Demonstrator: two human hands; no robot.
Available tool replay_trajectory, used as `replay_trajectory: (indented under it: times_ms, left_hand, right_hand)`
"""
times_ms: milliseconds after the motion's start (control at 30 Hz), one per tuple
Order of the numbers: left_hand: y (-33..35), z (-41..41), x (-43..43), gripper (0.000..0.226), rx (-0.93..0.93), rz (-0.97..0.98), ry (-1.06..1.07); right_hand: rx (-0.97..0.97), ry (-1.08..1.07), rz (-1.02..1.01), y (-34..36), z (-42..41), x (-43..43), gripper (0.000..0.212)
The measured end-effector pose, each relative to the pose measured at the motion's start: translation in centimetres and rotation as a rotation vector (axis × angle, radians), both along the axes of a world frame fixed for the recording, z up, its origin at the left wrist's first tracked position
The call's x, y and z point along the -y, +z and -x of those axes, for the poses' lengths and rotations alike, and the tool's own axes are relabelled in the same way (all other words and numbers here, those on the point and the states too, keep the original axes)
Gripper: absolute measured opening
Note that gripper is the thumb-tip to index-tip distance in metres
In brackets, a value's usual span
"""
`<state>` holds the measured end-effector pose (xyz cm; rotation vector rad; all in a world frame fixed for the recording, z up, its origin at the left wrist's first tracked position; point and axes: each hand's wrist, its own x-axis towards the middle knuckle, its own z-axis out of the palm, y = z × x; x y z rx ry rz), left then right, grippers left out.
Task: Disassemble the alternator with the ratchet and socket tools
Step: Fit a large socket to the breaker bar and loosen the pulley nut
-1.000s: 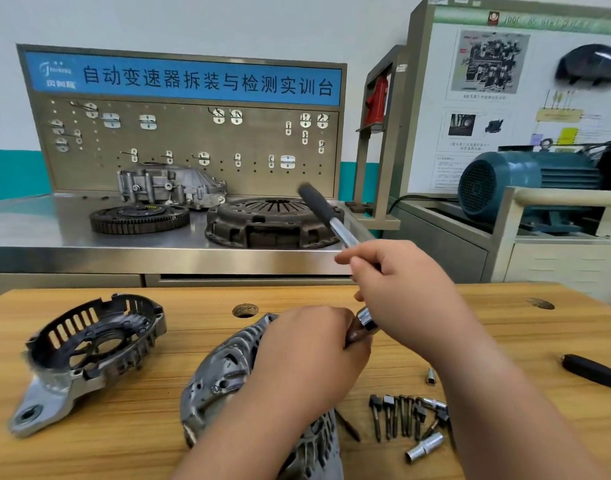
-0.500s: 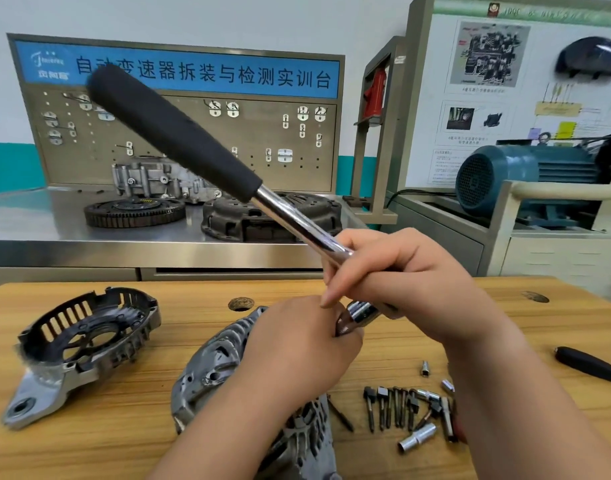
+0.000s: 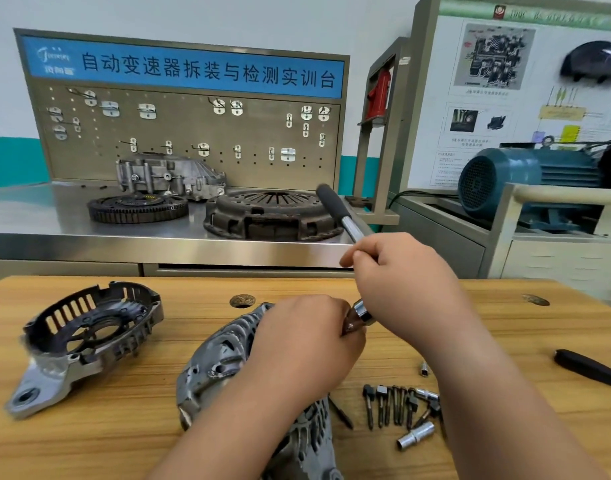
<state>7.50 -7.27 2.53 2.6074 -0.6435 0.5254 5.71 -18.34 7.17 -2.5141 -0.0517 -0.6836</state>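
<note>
left hand point(image 3: 307, 344): fingers curled round the knurled socket point(image 3: 349, 326) just under the ratchet head. Judged to hold it square on a fastener that the hand hides.
right hand point(image 3: 404, 282): closed round the chrome shaft of the ratchet point(image 3: 353, 231), near the head and not out on the black grip. Judged a short hold for seating or light turning, not heavy torque.
ratchet attitude: handle tilts up and away toward the steel bench; head sits low between both hands.
alternator point(image 3: 224, 355): lies on the wooden tabletop point(image 3: 117, 434) directly in front of the person, partly under the left forearm, finned casing showing.
socket engagement: cannot tell whether it is on a nut.
end cover point(image 3: 89, 327): already off, set well apart at left on the tabletop, hollow side up. Judged parked out of the working area.
loose bits point(image 3: 394, 403): laid side by side to the right of the alternator, with a spare chrome sleeve point(image 3: 415, 436) just below them. Judged placed for easy reach by the right hand.
black handle point(image 3: 588, 370): at the far right edge, untouched.
writing: blue sign point(image 3: 210, 72) above the pegboard reads 自动变速器拆装与检测实训台. The logo at its left end and the wall posters at right are too blurred to read.
stage (judgement): partway; one housing half is off and the main body is not yet opened.
</note>
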Motion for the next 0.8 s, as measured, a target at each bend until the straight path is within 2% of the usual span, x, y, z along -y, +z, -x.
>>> replay_trajectory:
  times_ms: [67,133,267,367,500,567,667,733,800]
  left_hand:
    - [-0.1,-0.1,0.0,0.043,0.000,-0.004,0.000]
    - [0.0,-0.2,-0.1,0.044,-0.022,0.012,0.004]
    - [0.3,-0.3,-0.4,0.044,-0.060,0.033,0.010]
    - [0.3,-0.3,-0.4,0.035,-0.033,-0.008,-0.012]
    - [0.2,-0.2,-0.3,0.029,-0.047,-0.023,-0.030]
    - [0.2,-0.2,-0.3,0.034,-0.041,-0.020,-0.019]
    - [0.2,-0.1,-0.3,0.044,-0.052,-0.004,-0.003]
    - [0.3,-0.1,-0.3,0.045,-0.057,0.011,-0.003]
    - [0.3,0.0,-0.3,0.047,-0.049,0.015,-0.011]
  right_hand:
    - [-0.004,0.018,-0.013,0.1,0.0,0.3,0.027]
    - [0.030,0.127,-0.038,0.2,-0.1,0.4,0.028]
    - [0.098,0.537,-0.134,0.7,0.1,1.1,0.031]
    - [0.049,0.809,-0.220,0.8,0.0,2.2,0.030]
    - [-0.054,1.001,-0.321,0.7,0.0,2.7,0.019]
    - [-0.046,0.995,-0.355,0.8,0.0,2.5,0.019]
    - [0.006,0.831,-0.376,0.8,-0.1,1.9,0.031]
    - [0.027,0.613,-0.368,0.6,0.0,1.1,0.028]
    - [0.043,0.333,-0.257,0.4,0.1,0.2,0.028]
